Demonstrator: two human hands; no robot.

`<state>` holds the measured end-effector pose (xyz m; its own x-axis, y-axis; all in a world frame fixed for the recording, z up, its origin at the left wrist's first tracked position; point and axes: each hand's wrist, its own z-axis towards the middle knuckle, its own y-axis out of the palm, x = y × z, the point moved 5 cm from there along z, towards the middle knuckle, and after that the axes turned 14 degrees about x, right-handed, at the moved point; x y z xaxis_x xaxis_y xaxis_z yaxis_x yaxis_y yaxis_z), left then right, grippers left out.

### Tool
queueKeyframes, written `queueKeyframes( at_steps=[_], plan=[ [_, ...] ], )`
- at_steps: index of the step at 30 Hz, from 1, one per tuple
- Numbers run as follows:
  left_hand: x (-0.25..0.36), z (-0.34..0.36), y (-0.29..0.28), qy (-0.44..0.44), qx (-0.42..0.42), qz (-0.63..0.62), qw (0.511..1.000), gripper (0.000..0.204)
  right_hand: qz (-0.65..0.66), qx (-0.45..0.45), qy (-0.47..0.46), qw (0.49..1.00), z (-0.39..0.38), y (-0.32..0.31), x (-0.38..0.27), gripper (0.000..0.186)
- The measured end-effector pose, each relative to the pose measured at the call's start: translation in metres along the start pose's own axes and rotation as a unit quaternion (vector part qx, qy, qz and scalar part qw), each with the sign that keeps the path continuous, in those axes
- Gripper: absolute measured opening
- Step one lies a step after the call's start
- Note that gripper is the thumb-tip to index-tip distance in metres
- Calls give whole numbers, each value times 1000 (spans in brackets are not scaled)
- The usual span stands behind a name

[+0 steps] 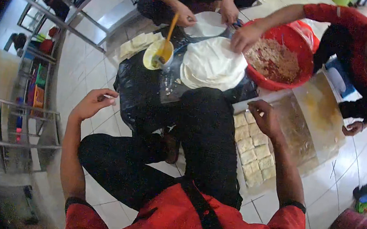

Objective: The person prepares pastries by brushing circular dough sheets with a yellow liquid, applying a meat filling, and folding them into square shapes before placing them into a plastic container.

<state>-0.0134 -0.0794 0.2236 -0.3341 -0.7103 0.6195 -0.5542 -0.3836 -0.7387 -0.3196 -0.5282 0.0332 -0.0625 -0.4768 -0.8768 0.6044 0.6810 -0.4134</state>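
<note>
My left hand [96,103] hovers above the floor, left of the black-covered low work surface [138,87], fingers loosely bent and apart, holding nothing I can see. Over the upper end of rows of square folded pastries [253,148] is my right hand [265,118], its fingers curled but apart, with nothing visible in them. Ahead of my knee lies a stack of thin round white dough sheets [214,65]. To its left stands a yellow bowl [152,56], a utensil with an orange handle [173,26] leaning in it.
A red basin [306,68] of crumbly filling stands at the right; a co-worker's hand [247,36] touches the sheet stack. Another person's hands [188,16] handle a single sheet [205,25]. More folded pieces [139,45] lie left. Metal racks [15,143] stand far left.
</note>
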Motion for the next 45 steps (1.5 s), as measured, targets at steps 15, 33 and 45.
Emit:
queueKeyframes(
  at_steps=[15, 33, 45],
  plan=[
    [88, 7, 43, 262, -27, 26, 964, 39, -399, -221, -319, 831, 176, 170, -51, 24],
    [32, 11, 14, 223, -31, -55, 973, 37, -354, -289, -419, 785, 197, 175, -56, 17],
    [29, 25, 9, 272, 139, -122, 944, 59, -80, -388, -168, 903, 207, 173, -257, 17]
  ],
)
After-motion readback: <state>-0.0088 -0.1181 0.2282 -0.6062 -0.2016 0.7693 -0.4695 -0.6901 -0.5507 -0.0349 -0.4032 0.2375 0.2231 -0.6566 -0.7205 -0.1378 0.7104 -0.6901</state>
